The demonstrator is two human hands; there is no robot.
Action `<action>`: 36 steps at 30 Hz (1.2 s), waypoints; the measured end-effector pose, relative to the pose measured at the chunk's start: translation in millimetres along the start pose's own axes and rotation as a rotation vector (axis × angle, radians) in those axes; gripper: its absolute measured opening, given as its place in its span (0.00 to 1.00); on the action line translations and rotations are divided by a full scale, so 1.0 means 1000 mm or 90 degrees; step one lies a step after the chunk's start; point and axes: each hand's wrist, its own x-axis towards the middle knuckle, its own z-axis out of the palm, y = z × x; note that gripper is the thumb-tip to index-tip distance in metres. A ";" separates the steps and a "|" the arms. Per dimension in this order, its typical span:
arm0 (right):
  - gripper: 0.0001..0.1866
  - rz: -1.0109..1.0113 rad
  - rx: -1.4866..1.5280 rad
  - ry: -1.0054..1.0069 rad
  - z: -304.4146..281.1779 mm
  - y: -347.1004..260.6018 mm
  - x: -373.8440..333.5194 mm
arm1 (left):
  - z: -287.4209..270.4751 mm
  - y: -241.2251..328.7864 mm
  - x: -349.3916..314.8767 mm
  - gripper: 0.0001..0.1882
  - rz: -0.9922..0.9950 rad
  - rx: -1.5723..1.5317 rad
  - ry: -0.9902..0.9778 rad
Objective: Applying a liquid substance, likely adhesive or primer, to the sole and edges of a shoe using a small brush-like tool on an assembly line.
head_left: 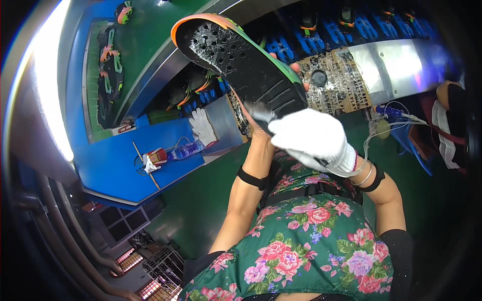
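Observation:
A shoe point(241, 65) is held up in front of me with its black underside facing me. Small holes dot its heel end, a wet-looking shine covers part of it, and orange and green show along its edge. My bare left hand point(254, 125) grips it from beneath, thumb on the near edge and fingertips curling round the far right edge. In a white knit glove, my right hand point(312, 138) is closed on a brush point(261, 112), whose pale bristles are blurred against the lower part of the underside. The glove hides the brush's handle.
On the left, a blue table point(113, 168) bears a white glove point(202, 126), a plastic bottle point(187, 150), a red container point(157, 156) and a thin stick point(145, 165). More shoes point(307, 25) stand on blue holders behind a metal ledge point(396, 65). Another person's arm point(444, 95) shows at right.

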 end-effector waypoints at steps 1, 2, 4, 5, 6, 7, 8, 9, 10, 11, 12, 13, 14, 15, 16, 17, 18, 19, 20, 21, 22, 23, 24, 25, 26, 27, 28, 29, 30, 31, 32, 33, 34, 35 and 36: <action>0.14 0.016 0.089 0.014 -0.003 -0.002 0.000 | 0.000 -0.002 -0.001 0.42 -0.002 0.000 0.002; 0.14 0.060 0.149 0.003 -0.009 -0.002 0.000 | 0.005 -0.003 -0.001 0.45 0.012 -0.048 0.014; 0.12 0.110 0.198 0.028 -0.016 0.000 0.005 | -0.003 0.005 -0.005 0.50 0.044 -0.007 0.074; 0.13 0.102 0.155 0.034 -0.021 0.007 0.001 | 0.001 0.002 -0.002 0.50 0.042 -0.009 0.076; 0.13 0.074 0.099 0.031 -0.019 0.007 0.000 | 0.008 -0.002 0.001 0.50 0.068 -0.038 0.090; 0.14 0.046 0.043 0.027 -0.017 0.007 -0.001 | 0.012 -0.005 0.002 0.50 0.093 -0.068 0.104; 0.15 0.021 0.035 0.003 -0.010 0.005 -0.005 | 0.009 0.002 0.004 0.51 0.038 -0.013 0.055; 0.16 -0.003 0.028 -0.020 -0.005 0.001 -0.006 | 0.006 0.002 0.003 0.51 0.035 -0.015 0.056; 0.13 0.031 0.096 -0.027 -0.009 -0.002 -0.007 | 0.004 0.000 0.003 0.51 0.066 -0.012 0.039; 0.13 0.034 0.096 -0.026 -0.010 0.001 -0.009 | 0.005 -0.002 0.002 0.51 0.098 -0.008 0.023; 0.12 0.103 0.192 -0.017 -0.011 0.008 -0.012 | 0.004 0.000 0.000 0.51 0.097 -0.009 0.026; 0.10 0.173 0.289 -0.008 -0.011 0.011 -0.014 | 0.002 0.003 -0.003 0.52 0.084 0.024 0.048; 0.08 0.214 0.269 0.035 -0.015 0.011 -0.012 | -0.001 0.006 -0.005 0.52 0.071 0.056 0.069; 0.10 0.208 0.225 0.055 -0.017 0.010 -0.010 | -0.004 0.008 -0.006 0.52 0.058 0.088 0.090; 0.12 0.125 0.143 0.023 -0.016 0.008 -0.010 | -0.007 0.010 -0.006 0.53 0.061 0.091 0.098; 0.14 0.039 0.062 -0.009 -0.017 0.008 -0.010 | -0.005 0.008 -0.005 0.53 0.062 0.088 0.098; 0.17 0.021 0.064 -0.058 -0.012 0.007 -0.015 | -0.003 0.006 -0.003 0.53 0.071 0.077 0.085; 0.14 0.042 0.118 -0.051 -0.008 0.002 -0.016 | -0.002 0.006 -0.002 0.54 0.080 0.066 0.072; 0.12 0.068 0.180 -0.054 -0.012 0.001 -0.014 | -0.003 0.011 -0.005 0.56 0.026 0.042 0.086; 0.11 0.095 0.243 -0.058 -0.015 0.002 -0.012 | -0.005 0.013 -0.008 0.56 0.030 0.039 0.087; 0.11 0.132 0.284 -0.054 -0.014 0.011 -0.016 | -0.007 0.013 -0.012 0.58 0.027 0.086 0.084; 0.11 0.167 0.325 -0.050 -0.013 0.018 -0.016 | -0.005 0.014 -0.014 0.59 0.025 0.134 0.081; 0.09 0.187 0.230 -0.028 -0.015 0.018 -0.018 | -0.010 0.018 -0.017 0.61 -0.014 0.115 0.100; 0.09 0.187 0.233 -0.035 -0.013 0.016 -0.019 | -0.013 0.019 -0.018 0.61 -0.007 0.113 0.102; 0.09 0.106 0.147 -0.066 -0.009 0.012 -0.020 | -0.011 0.020 -0.014 0.61 -0.008 0.116 0.064; 0.08 0.024 0.062 -0.097 -0.007 0.008 -0.020 | -0.010 0.020 -0.011 0.60 -0.008 0.119 0.027; 0.07 0.049 0.131 -0.119 -0.008 0.005 -0.020 | -0.007 0.020 -0.011 0.60 -0.010 0.123 0.041; 0.07 0.043 0.137 -0.126 -0.009 0.003 -0.018 | -0.009 0.023 -0.014 0.60 0.001 0.127 0.041; 0.07 0.136 0.259 -0.129 -0.012 0.002 -0.015 | -0.014 0.027 -0.016 0.60 -0.020 0.140 0.030; 0.06 0.231 0.380 -0.133 -0.013 0.001 -0.012 | -0.017 0.030 -0.020 0.61 -0.041 0.153 0.019; 0.05 0.215 0.362 -0.106 -0.017 0.002 -0.009 | -0.012 0.030 -0.020 0.60 -0.051 0.166 0.054; 0.06 0.198 0.369 -0.094 -0.017 0.011 -0.010 | -0.009 0.029 -0.019 0.60 -0.044 0.163 0.055; 0.07 0.183 0.275 -0.075 -0.019 0.011 -0.009 | -0.006 0.028 -0.019 0.59 -0.087 0.139 0.070; 0.07 0.163 0.182 -0.056 -0.023 0.011 -0.005 | -0.003 0.029 -0.019 0.58 -0.128 0.118 0.083; 0.09 0.092 0.115 -0.085 -0.024 0.012 -0.003 | -0.001 0.033 -0.020 0.54 -0.148 0.127 0.107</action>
